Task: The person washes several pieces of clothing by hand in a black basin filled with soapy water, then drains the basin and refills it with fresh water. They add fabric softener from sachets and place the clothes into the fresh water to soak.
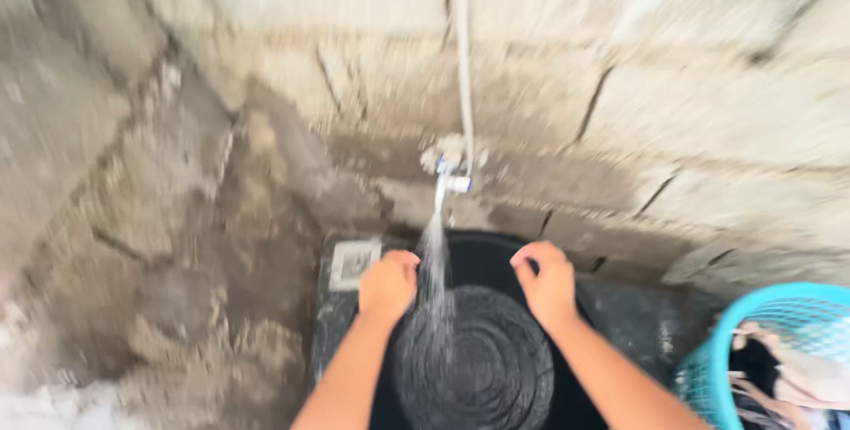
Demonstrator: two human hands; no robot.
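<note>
Both forearms reach forward from the bottom edge. The left hand (388, 284) is curled closed on the near-left rim of a black basin (482, 368); the right hand (547, 284) is likewise closed on the rim at the right. The basin is round, dark and ribbed in concentric rings on its base, tilted toward the wall, and sits directly below the tap (450, 178). Water (434, 262) falls from the tap between the hands onto the basin. At lower right stands a turquoise basket (753, 324) holding clothes (788, 377). A square floor drain (354, 262) lies just left of the left hand. Beyond, a white pipe (460, 49) runs up a rough block wall (664, 93), damp at the left.
</note>
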